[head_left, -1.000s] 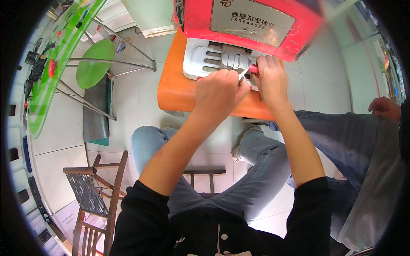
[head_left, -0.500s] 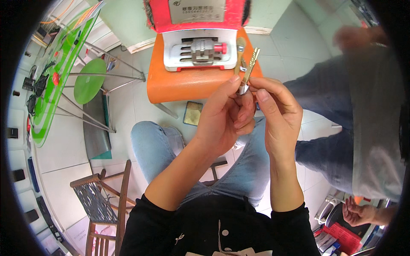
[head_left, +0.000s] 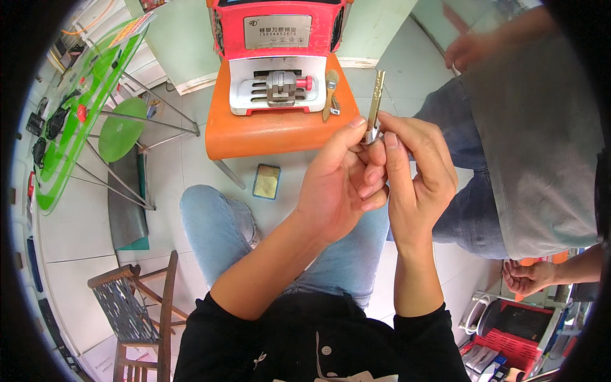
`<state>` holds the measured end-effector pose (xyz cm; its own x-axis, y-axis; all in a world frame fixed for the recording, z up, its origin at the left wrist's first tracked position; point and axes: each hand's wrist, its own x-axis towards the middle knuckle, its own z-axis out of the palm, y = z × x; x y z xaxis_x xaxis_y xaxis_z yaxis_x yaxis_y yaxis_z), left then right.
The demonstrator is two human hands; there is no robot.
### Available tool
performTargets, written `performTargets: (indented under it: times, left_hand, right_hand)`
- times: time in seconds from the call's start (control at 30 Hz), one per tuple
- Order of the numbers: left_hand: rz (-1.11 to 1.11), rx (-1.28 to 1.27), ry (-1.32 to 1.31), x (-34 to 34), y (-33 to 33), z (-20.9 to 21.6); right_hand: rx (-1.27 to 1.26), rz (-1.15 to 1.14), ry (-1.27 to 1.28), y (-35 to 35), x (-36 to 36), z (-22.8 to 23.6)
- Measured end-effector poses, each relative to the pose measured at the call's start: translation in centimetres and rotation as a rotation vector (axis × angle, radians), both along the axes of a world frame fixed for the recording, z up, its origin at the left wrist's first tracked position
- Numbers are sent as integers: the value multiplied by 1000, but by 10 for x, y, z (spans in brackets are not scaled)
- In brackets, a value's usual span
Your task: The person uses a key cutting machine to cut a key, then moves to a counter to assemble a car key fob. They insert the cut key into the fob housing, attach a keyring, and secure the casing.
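Observation:
Before me, both hands hold up a long, brass-coloured key (head_left: 377, 95) with its notched blade pointing up and away. My left hand (head_left: 340, 175) is closed, its thumb and curled fingers around the silver base of the key. From the other side my right hand (head_left: 421, 172) pinches the same base with thumb and forefinger. Fingers cover the lowest part. Beyond the hands stands a red and white key-cutting machine (head_left: 277, 70) with a metal clamp (head_left: 280, 88) and red knob. It rests on an orange stool (head_left: 273, 137).
A brush (head_left: 331, 92) lies beside the machine. On the floor is a small yellowish pad (head_left: 266, 182). To the left stand a green glass table (head_left: 60, 184) and a wooden chair (head_left: 172, 299). Another person (head_left: 541, 146) stands close at my right, near a red crate (head_left: 515, 344).
My view has shifted, so the stool and machine appear lower and further left. The key now stands more upright in both hands. The other person's upper hand has moved.

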<state>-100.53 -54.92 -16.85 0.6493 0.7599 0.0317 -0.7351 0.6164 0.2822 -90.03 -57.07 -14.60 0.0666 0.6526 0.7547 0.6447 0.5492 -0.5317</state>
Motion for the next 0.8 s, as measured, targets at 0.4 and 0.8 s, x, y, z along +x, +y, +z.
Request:
performTargets:
  times: [0.4, 0.8]
  left_hand:
    - [1117, 1039, 1239, -9, 21, -7]
    - [1428, 1477, 1528, -22, 27, -8]
  right_hand:
    - [-46, 12, 33, 0, -6, -4]
    - [95, -28, -116, 6, -10, -7]
